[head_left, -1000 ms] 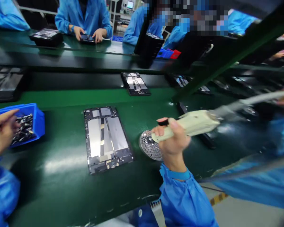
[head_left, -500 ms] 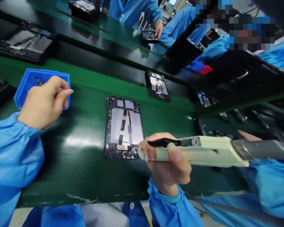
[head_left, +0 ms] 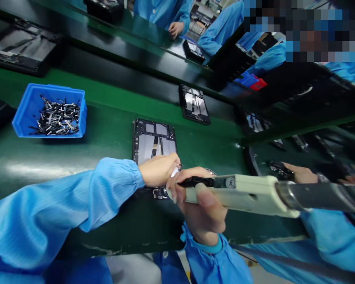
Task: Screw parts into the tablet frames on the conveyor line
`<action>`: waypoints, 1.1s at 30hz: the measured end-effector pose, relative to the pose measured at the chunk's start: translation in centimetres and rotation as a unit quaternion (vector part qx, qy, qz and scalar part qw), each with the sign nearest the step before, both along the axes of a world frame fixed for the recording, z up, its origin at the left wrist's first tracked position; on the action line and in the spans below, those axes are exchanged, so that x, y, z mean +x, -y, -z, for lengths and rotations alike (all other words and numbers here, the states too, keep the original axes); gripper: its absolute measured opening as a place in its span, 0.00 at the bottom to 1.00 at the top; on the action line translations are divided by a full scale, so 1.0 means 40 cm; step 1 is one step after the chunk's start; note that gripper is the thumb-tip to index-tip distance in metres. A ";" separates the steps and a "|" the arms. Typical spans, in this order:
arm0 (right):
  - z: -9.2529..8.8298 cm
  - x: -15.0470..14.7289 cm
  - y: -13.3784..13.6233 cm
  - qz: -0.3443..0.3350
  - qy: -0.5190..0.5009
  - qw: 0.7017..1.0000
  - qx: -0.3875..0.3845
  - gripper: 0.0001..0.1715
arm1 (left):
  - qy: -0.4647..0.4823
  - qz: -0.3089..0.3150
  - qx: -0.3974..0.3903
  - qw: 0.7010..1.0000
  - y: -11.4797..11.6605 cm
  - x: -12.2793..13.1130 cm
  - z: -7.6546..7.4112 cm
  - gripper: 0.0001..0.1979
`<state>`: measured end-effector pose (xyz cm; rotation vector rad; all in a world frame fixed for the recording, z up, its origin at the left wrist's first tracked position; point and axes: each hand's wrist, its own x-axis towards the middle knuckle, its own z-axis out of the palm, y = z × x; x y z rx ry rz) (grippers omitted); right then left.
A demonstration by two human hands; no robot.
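1. Fingers (head_left: 182,182) of the right hand (head_left: 199,205) clamp around a cream electric screwdriver (head_left: 242,194), its tip at the lower edge of the tablet frame (head_left: 154,136).
2. Left hand (head_left: 158,170) rests over that frame, fingers together; anything between them is hidden.
3. Frame lies flat on the green tabletop (head_left: 106,157), its silver panels bare inside a dark rim.
4. Blue bin (head_left: 20,122) holds a heap of small metal parts (head_left: 57,118); how many are fitted cannot be told.

A glossy green surface (head_left: 112,134) carries an open blue plastic bin (head_left: 23,118) heaped with small metal parts (head_left: 57,118), and, apart from it, a dark rectangular tablet frame (head_left: 154,138) with silver panels.
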<state>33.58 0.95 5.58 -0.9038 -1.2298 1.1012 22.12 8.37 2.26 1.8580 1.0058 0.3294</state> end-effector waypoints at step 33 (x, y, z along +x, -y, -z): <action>0.068 0.254 -0.133 0.280 -0.108 0.954 0.019 0.21 | 0.045 -0.100 -0.003 0.994 -0.074 -0.113 -0.027 0.29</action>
